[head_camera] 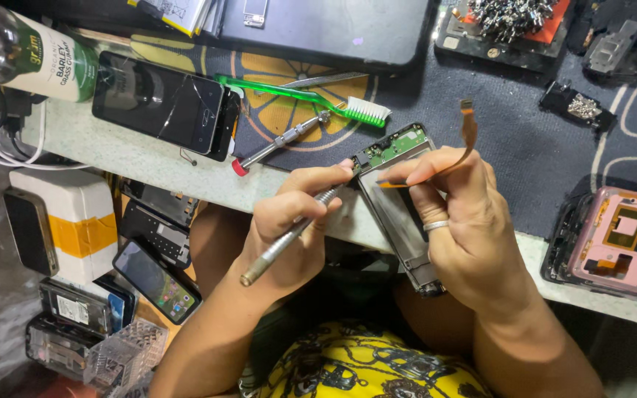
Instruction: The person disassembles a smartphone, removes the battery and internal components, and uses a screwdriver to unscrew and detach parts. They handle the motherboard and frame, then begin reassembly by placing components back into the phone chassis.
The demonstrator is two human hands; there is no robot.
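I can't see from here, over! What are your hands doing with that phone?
Left hand grips a metal screwdriver, tip at the opened phone frame. Right hand steadies the frame, pinching an orange flex cable. Nothing blocking.

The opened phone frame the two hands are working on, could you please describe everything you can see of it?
The opened phone frame is a slim grey rectangular shell, seemingly metal, with its back off. A green circuit board shows at its top end. It tilts over the table edge, top end toward the dark mat. The right hand grips it, covering its middle, and pinches an orange flex ribbon that curves upward. The left hand holds a metal screwdriver with its tip at the frame's upper left edge.
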